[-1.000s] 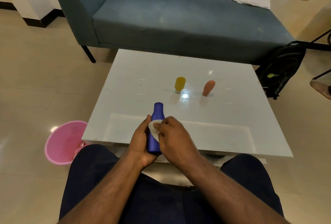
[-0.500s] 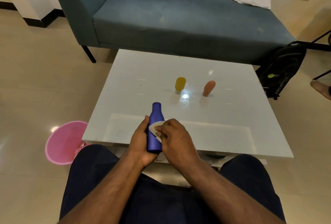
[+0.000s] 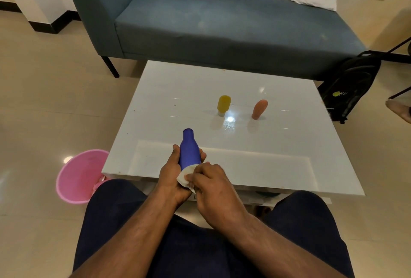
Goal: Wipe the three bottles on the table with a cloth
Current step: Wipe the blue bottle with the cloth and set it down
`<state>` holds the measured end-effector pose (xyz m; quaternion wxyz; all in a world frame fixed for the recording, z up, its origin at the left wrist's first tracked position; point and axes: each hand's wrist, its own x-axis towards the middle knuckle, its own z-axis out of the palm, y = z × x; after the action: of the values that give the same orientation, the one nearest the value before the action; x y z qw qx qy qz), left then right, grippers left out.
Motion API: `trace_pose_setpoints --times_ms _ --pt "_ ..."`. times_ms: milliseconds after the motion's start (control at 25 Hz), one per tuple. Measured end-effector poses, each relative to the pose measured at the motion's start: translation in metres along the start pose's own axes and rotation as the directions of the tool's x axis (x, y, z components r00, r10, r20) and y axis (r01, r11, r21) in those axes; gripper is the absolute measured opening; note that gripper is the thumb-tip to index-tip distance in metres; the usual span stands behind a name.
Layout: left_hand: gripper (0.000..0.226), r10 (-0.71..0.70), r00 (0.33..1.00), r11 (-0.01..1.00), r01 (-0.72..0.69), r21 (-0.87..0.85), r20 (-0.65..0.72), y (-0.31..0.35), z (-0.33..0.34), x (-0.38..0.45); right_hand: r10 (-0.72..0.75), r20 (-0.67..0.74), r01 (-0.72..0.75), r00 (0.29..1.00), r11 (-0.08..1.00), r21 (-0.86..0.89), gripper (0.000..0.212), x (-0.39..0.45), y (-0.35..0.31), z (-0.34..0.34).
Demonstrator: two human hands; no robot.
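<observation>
The left hand (image 3: 172, 174) gripped the blue bottle (image 3: 189, 151) over the desk's (image 3: 278, 142) near edge (neck pointing far); the right hand (image 3: 211, 183) pinched the white cloth (image 3: 185, 175) against its base.

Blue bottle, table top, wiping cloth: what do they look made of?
Blue bottle: likely plastic or coated metal, matte; it shows even colour and no sharp glare. Table top: glossy white, glass or lacquered board; it mirrors the ceiling light and the yellow bottle. Cloth: small, soft white pad, cotton or tissue; it folds under the right hand.
</observation>
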<state>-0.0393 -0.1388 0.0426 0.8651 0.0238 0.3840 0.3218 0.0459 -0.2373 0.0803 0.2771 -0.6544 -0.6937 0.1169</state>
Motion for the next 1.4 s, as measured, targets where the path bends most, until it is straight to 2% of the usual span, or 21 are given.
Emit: trace_pose_setpoints --times_ms 120,280,360,480,520,560,640,720,800,960,1080,1160,1280,1400 --pt "0.065 0.023 1.0 0.999 -0.024 -0.034 -0.016 0.001 0.0 0.002 -0.09 -0.059 0.088 0.994 0.996 -0.035 0.03 0.006 0.012 0.0" --pt "0.052 0.059 0.998 0.996 -0.06 -0.072 -0.024 0.003 0.002 -0.002 0.023 -0.202 -0.011 0.979 0.998 0.062 0.022 0.01 0.024 0.006" --pt "0.052 0.028 1.0 0.996 -0.028 -0.086 -0.006 0.002 0.002 -0.003 -0.043 -0.168 0.045 0.985 0.999 0.009 0.022 0.006 0.019 0.01" --pt "0.055 -0.022 1.0 0.993 0.023 -0.115 0.006 0.001 0.0 -0.002 -0.241 -0.063 0.233 0.968 0.966 -0.113 0.024 0.008 0.019 0.009" --pt "0.054 -0.014 1.0 0.993 0.015 -0.12 0.006 0.002 0.0 -0.002 -0.252 -0.069 0.243 0.965 0.963 -0.115 0.022 0.01 0.022 0.007" --pt "0.052 0.002 1.0 0.992 -0.001 -0.124 0.008 0.003 0.002 -0.003 -0.222 -0.103 0.215 0.97 0.974 -0.075 0.02 0.012 0.024 0.007" --pt "0.044 0.04 0.999 0.995 -0.041 -0.095 -0.004 0.005 0.003 -0.006 -0.016 -0.183 0.042 0.983 0.989 0.143 0.017 0.012 0.027 0.007" --pt "0.04 0.054 0.998 0.998 -0.054 -0.04 -0.015 0.007 0.004 -0.007 0.214 -0.119 -0.158 0.97 0.917 0.365 0.014 0.012 0.027 0.003" --pt "0.04 0.047 0.999 0.998 -0.047 0.029 -0.015 0.005 0.004 -0.006 0.32 -0.033 -0.279 0.947 0.869 0.409 0.009 0.018 0.028 -0.004" --pt "0.039 0.062 0.998 0.975 -0.062 0.213 0.007 -0.007 0.008 -0.01 0.387 -0.067 -0.348 0.92 0.881 0.32 0.006 0.049 0.04 -0.013" --pt "0.036 0.123 0.992 0.947 -0.116 0.3 -0.005 -0.01 0.011 -0.014 0.444 -0.079 -0.388 0.892 0.845 0.368 0.009 0.059 0.039 -0.014" --pt "0.039 0.173 0.985 0.935 -0.16 0.317 -0.014 -0.009 0.01 -0.012 0.435 -0.07 -0.377 0.898 0.84 0.391 0.007 0.047 0.03 -0.014" --pt "0.043 0.24 0.971 0.931 -0.228 0.285 -0.006 -0.007 0.006 -0.005 0.374 -0.052 -0.337 0.926 0.882 0.33 0.009 0.019 0.018 -0.007" --pt "0.039 0.232 0.971 0.914 -0.237 0.33 0.056 -0.009 0.007 -0.008 0.404 -0.07 -0.361 0.912 0.872 0.331 0.01 0.03 0.023 -0.012"
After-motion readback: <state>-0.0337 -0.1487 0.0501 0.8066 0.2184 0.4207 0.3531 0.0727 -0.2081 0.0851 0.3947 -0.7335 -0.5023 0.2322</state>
